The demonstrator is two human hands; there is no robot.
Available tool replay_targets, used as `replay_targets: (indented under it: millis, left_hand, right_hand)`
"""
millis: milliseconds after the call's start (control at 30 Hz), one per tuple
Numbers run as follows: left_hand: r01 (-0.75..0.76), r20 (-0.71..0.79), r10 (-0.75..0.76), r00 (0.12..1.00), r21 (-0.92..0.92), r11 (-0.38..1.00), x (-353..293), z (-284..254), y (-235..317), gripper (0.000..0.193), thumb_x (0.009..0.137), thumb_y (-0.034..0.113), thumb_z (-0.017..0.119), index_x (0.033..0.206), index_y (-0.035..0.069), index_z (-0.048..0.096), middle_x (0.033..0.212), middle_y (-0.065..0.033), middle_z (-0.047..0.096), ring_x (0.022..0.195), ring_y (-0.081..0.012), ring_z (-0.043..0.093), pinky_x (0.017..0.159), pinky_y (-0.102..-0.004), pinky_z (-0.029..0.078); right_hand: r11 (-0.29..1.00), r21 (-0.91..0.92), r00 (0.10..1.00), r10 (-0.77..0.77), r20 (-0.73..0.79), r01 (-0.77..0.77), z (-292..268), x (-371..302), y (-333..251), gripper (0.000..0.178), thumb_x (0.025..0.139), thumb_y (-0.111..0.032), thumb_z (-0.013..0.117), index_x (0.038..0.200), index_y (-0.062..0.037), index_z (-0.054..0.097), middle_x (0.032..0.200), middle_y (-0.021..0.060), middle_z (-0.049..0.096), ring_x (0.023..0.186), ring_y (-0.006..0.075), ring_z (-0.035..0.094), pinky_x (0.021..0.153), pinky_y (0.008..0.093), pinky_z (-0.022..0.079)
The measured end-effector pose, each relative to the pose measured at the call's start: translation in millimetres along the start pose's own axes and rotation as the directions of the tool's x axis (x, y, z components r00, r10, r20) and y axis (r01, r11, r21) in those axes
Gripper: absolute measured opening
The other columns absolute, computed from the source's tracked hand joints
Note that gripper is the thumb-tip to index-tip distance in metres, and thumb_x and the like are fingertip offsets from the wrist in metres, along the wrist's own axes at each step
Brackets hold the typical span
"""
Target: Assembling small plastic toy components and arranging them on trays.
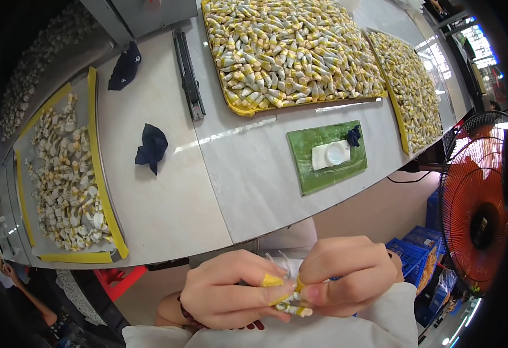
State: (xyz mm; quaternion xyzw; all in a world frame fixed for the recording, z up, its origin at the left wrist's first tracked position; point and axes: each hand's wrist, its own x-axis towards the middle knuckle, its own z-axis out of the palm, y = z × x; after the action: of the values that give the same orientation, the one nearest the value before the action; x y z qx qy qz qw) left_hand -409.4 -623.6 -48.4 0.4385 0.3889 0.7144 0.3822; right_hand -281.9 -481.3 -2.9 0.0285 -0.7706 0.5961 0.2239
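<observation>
Both hands meet low in the view, close to my lap. My left hand (233,290) is closed, its thumb and fingers pinching a small white wrapped piece with yellow bands (304,311). A yellow strip (272,281) shows at the left thumb and fingertips. My right hand (346,275) is also closed, its thumb and forefinger pinched on a yellow bit (300,285) against the left fingertips. Thin whitish strands stick up between the hands. The fingers hide how the strip and the piece join.
Beyond the hands, a table (254,191) bears a large tray of white-and-yellow pieces (294,52), a second such tray (407,87) and a yellow-edged tray of whitish pieces (68,180). A green board (306,182) holds a small white dish (336,153). Dark cloths (151,149) lie leftward. An orange fan (477,214) stands right.
</observation>
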Motion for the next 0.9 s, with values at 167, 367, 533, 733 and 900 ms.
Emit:
replay_targets:
  millis: [167, 367, 533, 733, 900]
  left_hand:
    - [-0.04, 0.083, 0.033, 0.996, 0.075, 0.996, 4, -4, 0, 0.034, 0.064, 0.003, 0.076, 0.094, -0.005, 0.062, 0.086, -0.015, 0.061, 0.077, -0.0241, 0.061, 0.068, -0.0303, 0.051]
    - [0.221, 0.105, -0.195, 0.975, -0.454, 0.863, 0, 5, -11, 0.035, 0.081, 0.016, 0.064, 0.105, -0.008, 0.054, 0.099, -0.0133, 0.058, 0.087, -0.0194, 0.058, 0.075, -0.0281, 0.047]
    - [0.534, 0.161, -0.553, 0.817, -0.573, 0.622, 0, 12, 3, 0.043, 0.087, 0.023, 0.057, 0.114, -0.008, 0.046, 0.105, -0.0097, 0.052, 0.094, -0.0149, 0.054, 0.078, -0.0261, 0.044]
    - [0.169, -0.111, -0.178, 0.978, -0.086, 0.982, 0, 14, -10, 0.039, 0.072, 0.016, 0.074, 0.099, -0.002, 0.054, 0.097, -0.0126, 0.055, 0.084, -0.0181, 0.058, 0.073, -0.0246, 0.046]
    - [-0.053, -0.109, 0.06, 0.992, 0.065, 0.996, 4, 8, -12, 0.035, 0.061, 0.008, 0.081, 0.086, 0.002, 0.056, 0.087, -0.0123, 0.053, 0.072, -0.0203, 0.06, 0.065, -0.0279, 0.053]
  right_hand:
    - [1.0, -0.007, 1.0, -0.016, 0.019, 0.017, -1, -1, 0, 0.015, 0.065, 0.008, 0.067, 0.072, 0.0026, 0.055, 0.07, 0.0152, 0.06, 0.056, 0.024, 0.059, 0.047, 0.0296, 0.047]
    - [0.966, -0.247, 0.986, -0.106, -0.126, 0.072, -4, 0, 1, 0.026, 0.066, -0.014, 0.076, 0.084, -0.0039, 0.06, 0.08, 0.0101, 0.059, 0.058, 0.0203, 0.057, 0.049, 0.0259, 0.046]
    - [0.932, -0.357, 0.978, -0.132, -0.161, 0.067, 8, -2, 13, 0.022, 0.067, -0.008, 0.07, 0.087, -0.0008, 0.064, 0.088, 0.0102, 0.058, 0.072, 0.0239, 0.056, 0.062, 0.0287, 0.048]
    - [0.933, -0.357, 0.986, -0.09, -0.137, 0.036, 3, -4, 8, 0.022, 0.067, -0.007, 0.071, 0.086, 0.0005, 0.064, 0.084, 0.0094, 0.059, 0.07, 0.0222, 0.056, 0.06, 0.0283, 0.048]
    - [0.978, -0.202, 0.995, 0.021, -0.1, -0.041, 5, -6, 3, 0.021, 0.067, 0.0, 0.07, 0.087, 0.002, 0.063, 0.079, 0.0091, 0.06, 0.065, 0.02, 0.057, 0.058, 0.0266, 0.048]
